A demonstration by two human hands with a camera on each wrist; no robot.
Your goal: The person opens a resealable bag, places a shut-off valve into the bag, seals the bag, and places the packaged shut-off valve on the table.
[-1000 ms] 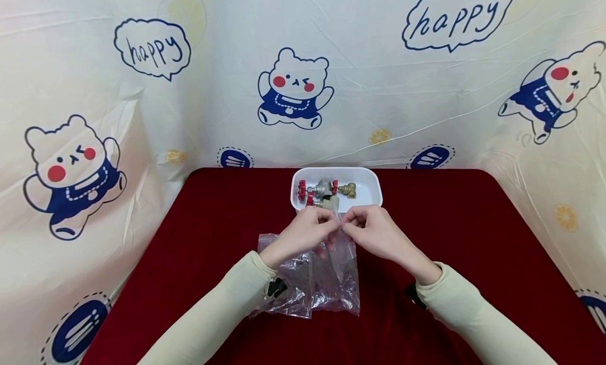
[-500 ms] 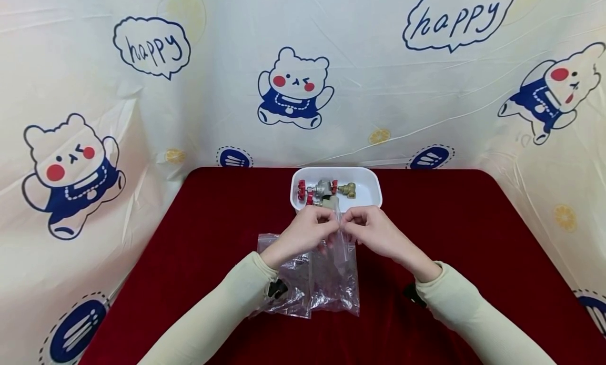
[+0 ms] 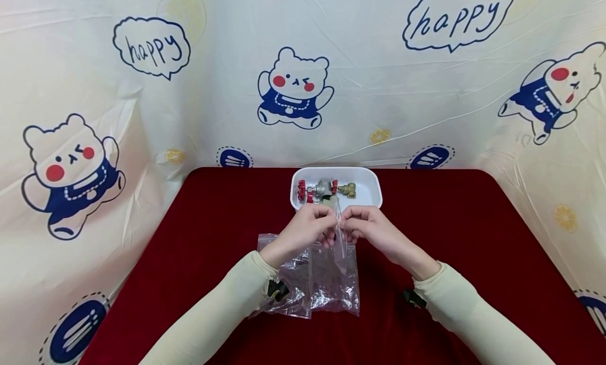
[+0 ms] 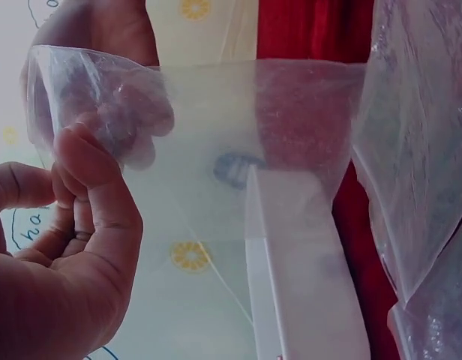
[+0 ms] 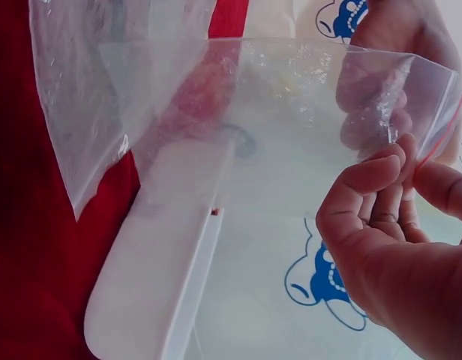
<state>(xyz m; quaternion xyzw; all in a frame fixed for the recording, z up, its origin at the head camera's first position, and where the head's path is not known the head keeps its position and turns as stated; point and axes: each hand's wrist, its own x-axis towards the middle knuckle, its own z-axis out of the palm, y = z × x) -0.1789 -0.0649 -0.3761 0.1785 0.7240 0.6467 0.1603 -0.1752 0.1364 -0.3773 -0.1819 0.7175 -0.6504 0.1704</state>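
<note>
A thin clear zip bag (image 3: pixel 340 246) hangs between my two hands, seen nearly edge-on in the head view. My left hand (image 3: pixel 309 227) pinches its mouth from the left, thumb against curled fingers. From the right, my right hand (image 3: pixel 371 229) pinches the same mouth, fingertips close to the left ones. A red line runs along the mouth edge in the right wrist view, where the bag's film (image 5: pixel 291 97) spreads out flat and see-through. No contents show inside it. Behind the hands, a white tray (image 3: pixel 371 189) holds a grey valve (image 3: pixel 324 188) and a brass valve (image 3: pixel 349 190) with red handwheels.
Two more clear bags lie on the red cloth (image 3: pixel 213 223) nearer the person, one at left (image 3: pixel 293 302) and one at right (image 3: pixel 333 296). Another red-handled valve (image 3: pixel 310 198) is partly hidden in the tray. A printed curtain (image 3: pixel 360 102) stands behind the table.
The held bag has swung from a slanted hang to a narrower, nearly edge-on one. Both hands stay at its mouth with small finger shifts. Tray and lying bags have not moved.
</note>
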